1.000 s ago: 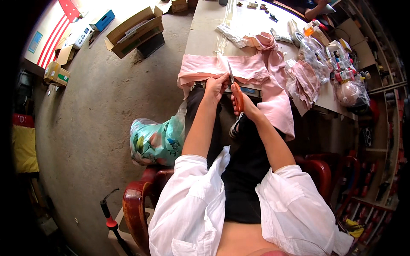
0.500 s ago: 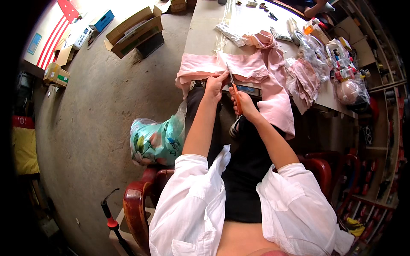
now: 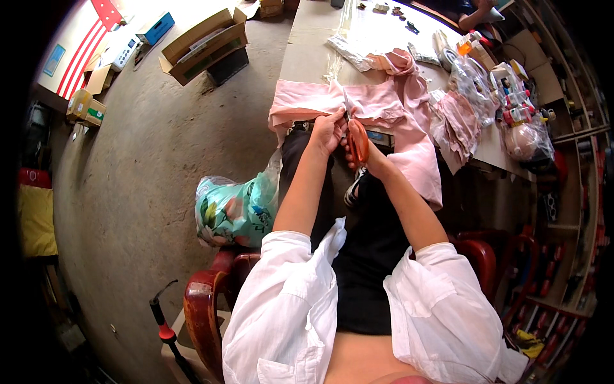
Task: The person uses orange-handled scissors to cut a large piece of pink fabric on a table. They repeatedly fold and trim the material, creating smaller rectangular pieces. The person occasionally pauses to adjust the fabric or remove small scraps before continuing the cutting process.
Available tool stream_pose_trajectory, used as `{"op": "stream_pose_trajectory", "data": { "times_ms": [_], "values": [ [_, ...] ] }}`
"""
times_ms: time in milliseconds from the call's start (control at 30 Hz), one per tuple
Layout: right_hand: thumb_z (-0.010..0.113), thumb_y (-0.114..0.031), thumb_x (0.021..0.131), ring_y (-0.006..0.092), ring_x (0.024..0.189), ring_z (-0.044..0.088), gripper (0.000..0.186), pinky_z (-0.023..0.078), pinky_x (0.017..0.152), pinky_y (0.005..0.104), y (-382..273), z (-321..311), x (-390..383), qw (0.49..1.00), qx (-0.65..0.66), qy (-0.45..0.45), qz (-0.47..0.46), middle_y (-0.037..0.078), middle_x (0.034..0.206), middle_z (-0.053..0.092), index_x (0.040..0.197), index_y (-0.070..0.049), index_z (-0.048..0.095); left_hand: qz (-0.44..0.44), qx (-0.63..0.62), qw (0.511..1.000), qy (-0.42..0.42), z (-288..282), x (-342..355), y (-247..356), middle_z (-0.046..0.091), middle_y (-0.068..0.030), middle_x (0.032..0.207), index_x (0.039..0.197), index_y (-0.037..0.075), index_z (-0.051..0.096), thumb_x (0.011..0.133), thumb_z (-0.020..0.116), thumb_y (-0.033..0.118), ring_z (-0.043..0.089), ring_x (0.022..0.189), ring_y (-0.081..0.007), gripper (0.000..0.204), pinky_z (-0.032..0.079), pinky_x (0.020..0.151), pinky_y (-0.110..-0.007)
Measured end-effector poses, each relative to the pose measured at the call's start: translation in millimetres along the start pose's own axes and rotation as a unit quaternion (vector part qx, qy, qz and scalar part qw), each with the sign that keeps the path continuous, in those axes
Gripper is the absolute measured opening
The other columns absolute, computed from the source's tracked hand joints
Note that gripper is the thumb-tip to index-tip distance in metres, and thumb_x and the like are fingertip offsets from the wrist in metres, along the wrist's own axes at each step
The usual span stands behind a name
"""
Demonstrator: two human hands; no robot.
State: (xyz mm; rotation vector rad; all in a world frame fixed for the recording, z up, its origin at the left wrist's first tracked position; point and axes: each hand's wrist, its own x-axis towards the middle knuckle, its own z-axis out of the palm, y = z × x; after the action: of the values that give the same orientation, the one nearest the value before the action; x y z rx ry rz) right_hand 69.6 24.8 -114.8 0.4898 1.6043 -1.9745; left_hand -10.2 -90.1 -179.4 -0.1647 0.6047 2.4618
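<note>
Pink cloth (image 3: 297, 99) lies across the near edge of the table, and a long piece of it hangs down on the right. My right hand (image 3: 374, 159) is closed around the orange handles of a pair of scissors (image 3: 359, 142). Their blades point away from me, over the cloth's near edge. My left hand (image 3: 329, 131) pinches that edge just left of the blades, thumb and fingers pressed together. Whether the blades have cut into the fabric there is too small to tell.
On the table's right are crumpled pink fabric (image 3: 455, 121) and clear plastic bags of bottles (image 3: 527, 131). A green flowered bag (image 3: 233, 211) stands on the floor left of my legs. An open cardboard box (image 3: 204, 48) is farther left. Another person's arm (image 3: 476, 14) shows at the far right.
The scissors have turned in my right hand, their handles now showing broader. Both hands stay close together at the cloth's edge, the left slightly farther right.
</note>
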Motion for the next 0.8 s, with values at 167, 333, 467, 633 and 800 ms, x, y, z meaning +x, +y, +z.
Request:
{"op": "stream_pose_trajectory", "data": {
  "times_ms": [167,333,467,633,800],
  "values": [
    [0.045,-0.076,0.077,0.0089,0.051,0.040,0.062,0.036,0.045,0.0224,-9,-5,15,1.000,-0.028,0.003,-0.010,-0.004,0.063,0.039,0.079,-0.014,0.045,-0.012,0.011,0.998,0.054,20,-5,6,0.062,-0.0143,0.113,0.108,0.002,0.053,0.095,0.048,0.015,0.060,0.078,-0.0179,0.019,0.049,0.062,-0.031],
    [0.055,-0.072,0.075,0.0085,0.041,0.037,0.059,0.031,0.035,0.0225,-9,4,21,0.997,-0.036,0.060,-0.014,-0.003,0.059,0.038,0.074,-0.013,0.043,0.011,-0.002,0.999,-0.031,9,-4,10,0.065,-0.0147,0.102,0.106,-0.003,0.056,0.094,0.049,0.010,0.064,0.083,-0.0171,0.019,0.051,0.070,-0.028],
    [0.056,-0.067,0.078,0.0081,0.041,0.039,0.057,0.034,0.036,0.0223,-4,4,23,0.995,-0.034,0.071,-0.061,-0.002,0.059,0.039,0.073,-0.012,0.043,0.008,-0.024,0.999,-0.030,7,-4,11,0.065,-0.0121,0.095,0.103,-0.006,0.057,0.094,0.050,0.010,0.061,0.075,-0.0145,0.020,0.050,0.066,-0.028],
    [0.056,-0.063,0.081,0.0083,0.041,0.041,0.055,0.035,0.035,0.0225,-5,2,24,0.993,-0.040,0.069,-0.081,-0.001,0.058,0.040,0.073,-0.011,0.043,0.019,0.005,1.000,-0.021,11,-6,11,0.065,-0.0104,0.090,0.106,-0.010,0.057,0.093,0.050,0.010,0.059,0.071,-0.0139,0.025,0.049,0.064,-0.028],
    [0.056,-0.064,0.080,0.0099,0.042,0.043,0.056,0.037,0.038,0.0242,-7,1,14,0.994,-0.070,0.053,-0.059,-0.001,0.056,0.042,0.071,-0.010,0.044,0.020,-0.007,0.999,-0.043,10,-6,10,0.064,-0.0144,0.099,0.110,-0.007,0.055,0.094,0.050,0.018,0.061,0.074,-0.0168,0.030,0.050,0.066,-0.028]
  ]
}}
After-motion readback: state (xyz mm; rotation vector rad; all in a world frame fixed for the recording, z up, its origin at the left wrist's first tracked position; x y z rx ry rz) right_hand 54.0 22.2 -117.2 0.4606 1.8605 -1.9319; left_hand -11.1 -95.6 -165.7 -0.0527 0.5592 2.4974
